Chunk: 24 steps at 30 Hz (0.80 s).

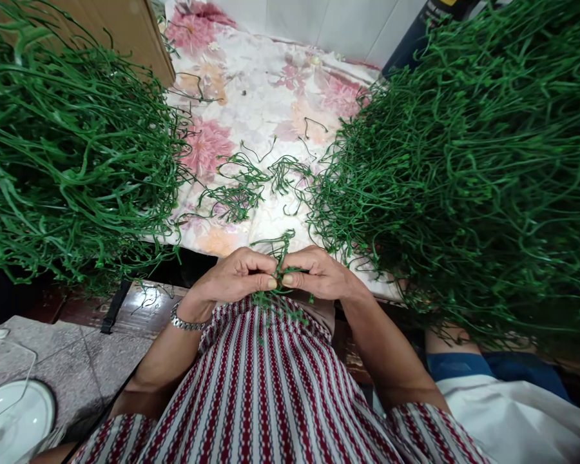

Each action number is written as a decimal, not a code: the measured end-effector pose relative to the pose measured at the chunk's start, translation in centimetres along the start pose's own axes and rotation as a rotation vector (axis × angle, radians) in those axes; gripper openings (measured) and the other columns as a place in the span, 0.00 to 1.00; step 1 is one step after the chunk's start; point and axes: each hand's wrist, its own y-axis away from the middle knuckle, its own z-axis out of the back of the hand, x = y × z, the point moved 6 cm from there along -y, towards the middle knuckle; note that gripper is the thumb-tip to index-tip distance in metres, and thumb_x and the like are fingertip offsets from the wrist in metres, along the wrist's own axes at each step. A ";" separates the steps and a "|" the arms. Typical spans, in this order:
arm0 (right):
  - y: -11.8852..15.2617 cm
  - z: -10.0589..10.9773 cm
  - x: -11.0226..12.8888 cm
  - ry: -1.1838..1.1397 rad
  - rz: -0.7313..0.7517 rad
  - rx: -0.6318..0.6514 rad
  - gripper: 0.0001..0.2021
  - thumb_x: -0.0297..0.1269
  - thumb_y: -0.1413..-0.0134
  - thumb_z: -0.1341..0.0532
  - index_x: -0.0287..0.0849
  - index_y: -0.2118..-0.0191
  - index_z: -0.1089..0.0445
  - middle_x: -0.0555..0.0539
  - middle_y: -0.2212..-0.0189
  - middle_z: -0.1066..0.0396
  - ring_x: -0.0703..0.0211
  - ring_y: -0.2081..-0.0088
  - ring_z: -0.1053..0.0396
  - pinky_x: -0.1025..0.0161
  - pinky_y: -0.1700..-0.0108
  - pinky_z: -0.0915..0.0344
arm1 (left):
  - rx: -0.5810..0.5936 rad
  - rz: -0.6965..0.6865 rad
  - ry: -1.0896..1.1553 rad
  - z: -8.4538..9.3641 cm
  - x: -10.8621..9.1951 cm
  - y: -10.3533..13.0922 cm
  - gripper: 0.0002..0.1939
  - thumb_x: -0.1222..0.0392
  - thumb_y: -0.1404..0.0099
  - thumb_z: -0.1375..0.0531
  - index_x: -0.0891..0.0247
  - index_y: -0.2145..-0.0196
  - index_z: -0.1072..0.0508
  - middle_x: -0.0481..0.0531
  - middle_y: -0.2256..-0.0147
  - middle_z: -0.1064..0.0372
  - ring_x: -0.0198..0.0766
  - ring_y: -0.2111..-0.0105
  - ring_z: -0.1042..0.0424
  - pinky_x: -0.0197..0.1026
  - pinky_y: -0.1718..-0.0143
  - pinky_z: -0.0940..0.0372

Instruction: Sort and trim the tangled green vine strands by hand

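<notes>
**Both hands pinching one green sprig**

The left hand (236, 276) and right hand (319, 274) are meeting thumb to thumb, both closing on a small green sprig (278, 254) just above the striped shirt (270, 386). Beyond them, loose sprigs (236, 193) are lying on the flowered cloth (251, 84) covering the counter. Big green heaps are rising to the left (67, 161) and right (464, 180) of the hands.

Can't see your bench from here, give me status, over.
Left hand and right hand both pinching one green sprig. Green stem heaps either side. Nothing blocking.
</notes>
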 end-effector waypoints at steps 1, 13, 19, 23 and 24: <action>-0.1 -0.2 -0.2 -0.087 -0.004 0.036 0.18 0.47 0.43 0.45 0.35 0.74 0.36 0.55 0.83 0.48 0.72 0.80 0.52 0.72 0.78 0.54 | 0.043 0.004 0.039 -0.2 0.2 0.0 0.20 0.53 0.41 0.43 0.65 0.83 0.45 0.42 0.82 0.57 0.27 0.80 0.56 0.35 0.79 0.59; -0.7 -2.3 -1.7 -0.616 -0.047 0.227 0.15 0.43 0.54 0.35 0.32 0.74 0.28 0.47 0.82 0.31 0.67 0.80 0.35 0.70 0.75 0.39 | 0.139 0.169 0.245 -2.0 0.7 0.5 0.25 0.44 0.50 0.39 0.64 0.88 0.42 0.44 0.85 0.55 0.28 0.83 0.56 0.39 0.80 0.59; -0.8 -3.0 -1.7 -0.709 -0.047 0.262 0.14 0.42 0.56 0.34 0.32 0.73 0.27 0.47 0.83 0.30 0.66 0.81 0.34 0.71 0.75 0.37 | 0.238 0.143 0.249 -2.4 0.6 0.6 0.25 0.44 0.50 0.39 0.64 0.89 0.43 0.44 0.86 0.55 0.28 0.84 0.57 0.39 0.80 0.58; -0.9 -3.3 -1.8 -0.710 -0.047 0.259 0.14 0.43 0.56 0.34 0.33 0.75 0.27 0.47 0.83 0.30 0.67 0.80 0.34 0.71 0.75 0.37 | 0.259 0.128 0.229 -2.3 1.0 0.7 0.26 0.42 0.50 0.39 0.64 0.89 0.42 0.45 0.87 0.54 0.29 0.84 0.56 0.40 0.80 0.58; -0.9 -3.3 -1.8 -0.708 -0.044 0.254 0.14 0.43 0.56 0.34 0.33 0.76 0.27 0.47 0.83 0.30 0.67 0.80 0.34 0.71 0.75 0.37 | 0.255 0.131 0.223 -2.2 1.2 0.7 0.26 0.42 0.51 0.39 0.64 0.89 0.41 0.45 0.87 0.53 0.29 0.84 0.55 0.40 0.80 0.57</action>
